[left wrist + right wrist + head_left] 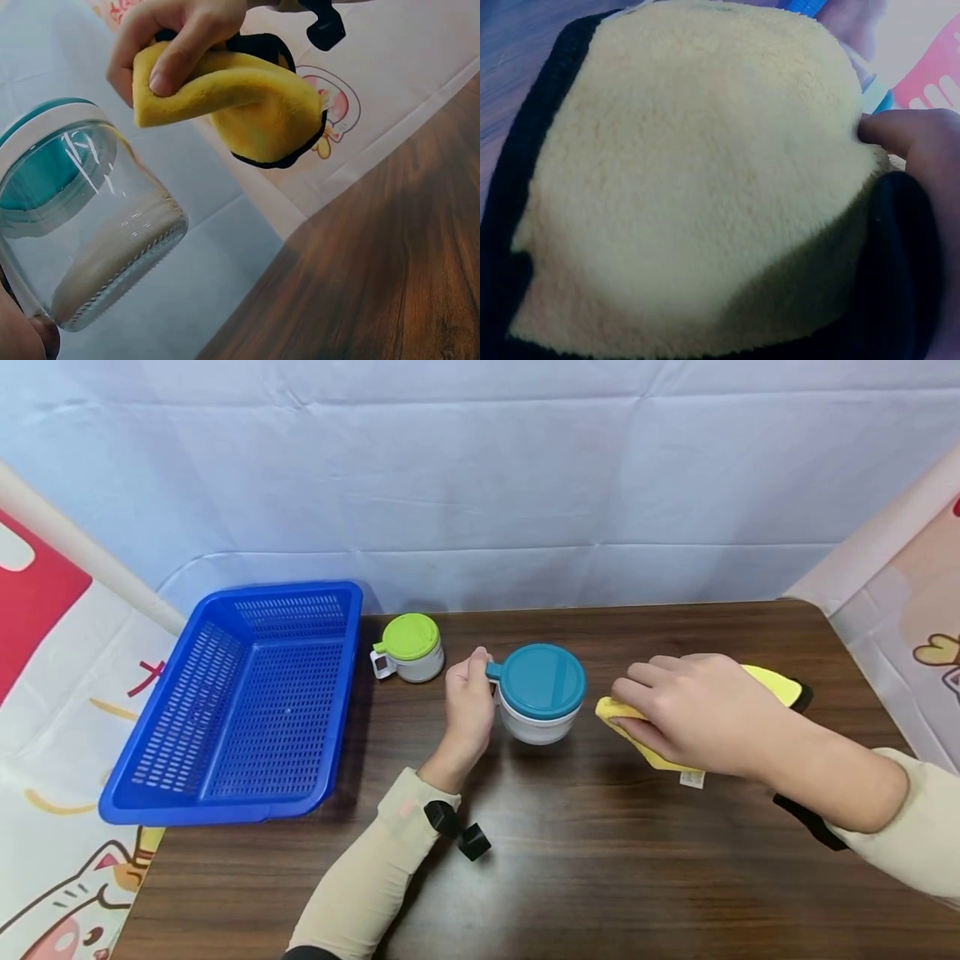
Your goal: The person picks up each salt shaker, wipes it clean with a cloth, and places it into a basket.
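Observation:
By its handle, my left hand grips a clear seasoning jar with a teal lid. White grains lie along one side inside the jar, which tilts in the left wrist view and is held up off the table. My right hand pinches a yellow plush cloth with black edging, just right of the jar. A small white tag hangs from the cloth. Spread wide, the cloth's yellow side fills most of the right wrist view, with the thumb at its edge.
A blue plastic basket stands at the left of the brown wooden table. Between it and my left hand sits a smaller jar with a green lid. Pale blue fabric hangs along the table's back edge.

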Action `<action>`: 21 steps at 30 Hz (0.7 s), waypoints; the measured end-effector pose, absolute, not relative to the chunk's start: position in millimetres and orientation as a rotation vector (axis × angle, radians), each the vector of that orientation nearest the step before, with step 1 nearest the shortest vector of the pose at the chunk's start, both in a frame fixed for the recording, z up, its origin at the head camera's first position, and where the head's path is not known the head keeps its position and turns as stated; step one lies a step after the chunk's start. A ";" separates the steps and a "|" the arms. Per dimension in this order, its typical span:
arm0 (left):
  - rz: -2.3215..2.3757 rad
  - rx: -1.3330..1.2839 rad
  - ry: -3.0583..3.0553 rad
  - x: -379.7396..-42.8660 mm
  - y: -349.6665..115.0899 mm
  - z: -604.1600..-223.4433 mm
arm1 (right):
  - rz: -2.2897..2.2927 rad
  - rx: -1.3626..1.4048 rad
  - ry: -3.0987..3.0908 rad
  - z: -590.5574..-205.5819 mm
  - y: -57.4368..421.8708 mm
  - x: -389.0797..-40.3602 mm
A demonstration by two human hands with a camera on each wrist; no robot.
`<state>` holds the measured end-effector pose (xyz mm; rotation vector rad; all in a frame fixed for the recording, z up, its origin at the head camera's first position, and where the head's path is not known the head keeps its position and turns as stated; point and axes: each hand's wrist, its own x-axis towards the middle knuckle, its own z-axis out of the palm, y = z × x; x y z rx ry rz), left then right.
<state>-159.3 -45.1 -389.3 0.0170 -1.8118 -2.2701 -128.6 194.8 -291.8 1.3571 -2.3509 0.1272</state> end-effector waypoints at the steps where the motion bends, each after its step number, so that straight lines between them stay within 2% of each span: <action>1: -2.271 0.017 -1.814 -159.5 -45.1 -389.7 | 0.132 1.365 -2.357 -291.6 193.6 -127.3; 21: -2.269 -0.014 -1.827 -157.2 -38.0 -390.9 | 0.176 1.523 -2.367 -283.3 159.0 -104.8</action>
